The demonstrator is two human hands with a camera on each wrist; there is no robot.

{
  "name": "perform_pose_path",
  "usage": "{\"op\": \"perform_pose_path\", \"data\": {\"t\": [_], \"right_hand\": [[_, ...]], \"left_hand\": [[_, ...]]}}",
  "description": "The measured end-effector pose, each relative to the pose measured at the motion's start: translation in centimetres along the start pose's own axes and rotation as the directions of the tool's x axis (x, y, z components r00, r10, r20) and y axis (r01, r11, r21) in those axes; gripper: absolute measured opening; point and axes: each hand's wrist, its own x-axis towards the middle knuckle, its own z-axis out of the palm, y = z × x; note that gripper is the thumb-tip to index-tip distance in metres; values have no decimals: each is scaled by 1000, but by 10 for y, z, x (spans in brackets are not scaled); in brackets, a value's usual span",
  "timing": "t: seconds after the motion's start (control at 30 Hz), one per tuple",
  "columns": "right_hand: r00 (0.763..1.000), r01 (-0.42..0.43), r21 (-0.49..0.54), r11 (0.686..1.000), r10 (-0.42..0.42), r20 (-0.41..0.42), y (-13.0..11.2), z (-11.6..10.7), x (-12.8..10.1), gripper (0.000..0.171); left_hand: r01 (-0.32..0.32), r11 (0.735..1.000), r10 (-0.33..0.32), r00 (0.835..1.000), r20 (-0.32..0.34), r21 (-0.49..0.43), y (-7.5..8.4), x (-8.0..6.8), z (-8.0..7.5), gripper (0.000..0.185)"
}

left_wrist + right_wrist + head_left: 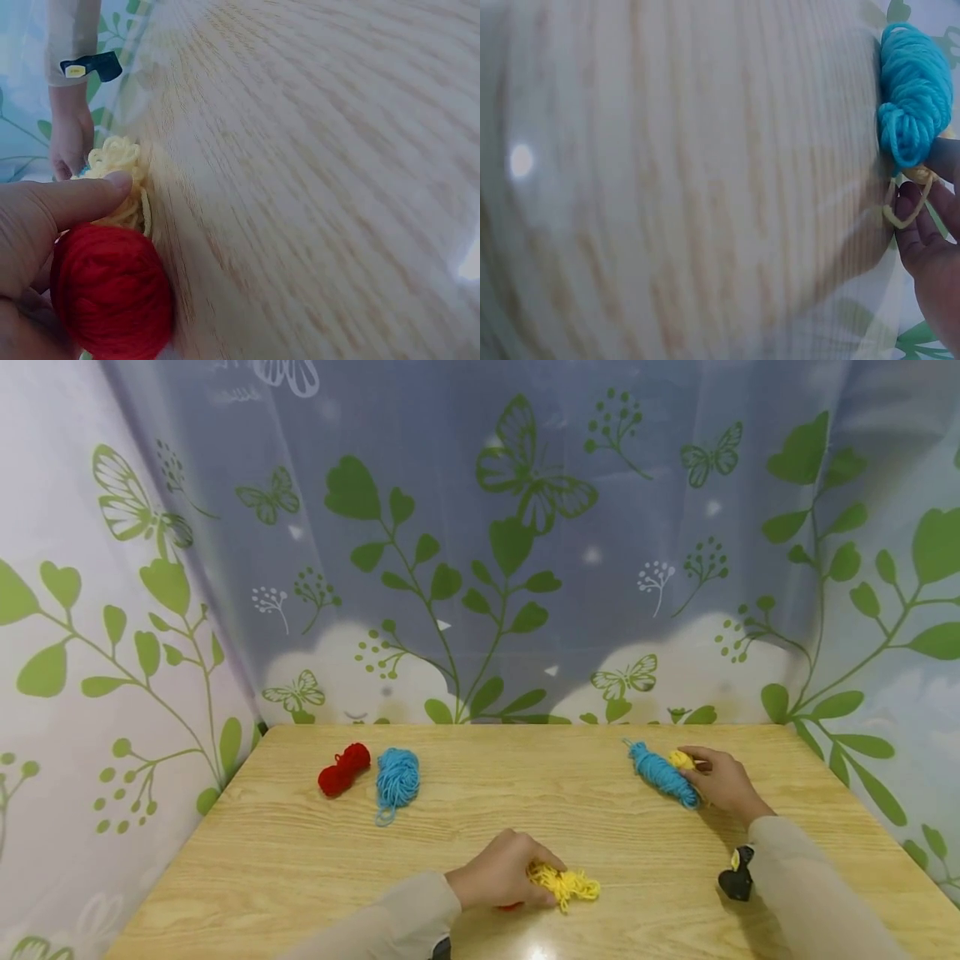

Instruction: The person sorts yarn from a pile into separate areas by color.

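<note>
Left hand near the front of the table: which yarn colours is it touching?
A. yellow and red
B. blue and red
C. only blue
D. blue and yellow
A: the left hand rests on yellow yarn, with a red yarn ball under its fingers.

Both forearms, in beige long sleeves, enter from the bottom of the head view. The left hand (pixel 498 877) lies at lower centre of the frame, knuckles up, fingers curled down and closed around what it holds; in the left wrist view its thumb stretches across the lower left of the frame. The right hand (pixel 722 781) sits at right of centre, further up the frame, back of the hand upward, fingers bent in a pinch. In the right wrist view its fingertips (pixel 919 225) show at the right edge, curled inward. A small black device is strapped under the right wrist.
</note>
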Motion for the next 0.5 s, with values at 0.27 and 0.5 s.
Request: {"op": "perform_pose_path", "data": {"t": [0.27,0.5], "right_hand": [[1000,-21,15,1000,20,9,2,0,0,45],[1000,-28,25,999,28,-1,5,2,2,44]], "left_hand": [[15,999,-16,999,-28,-38,3,3,-1,34],[57,993,-69,991,-117,-103,2,13,-17,30]]}}
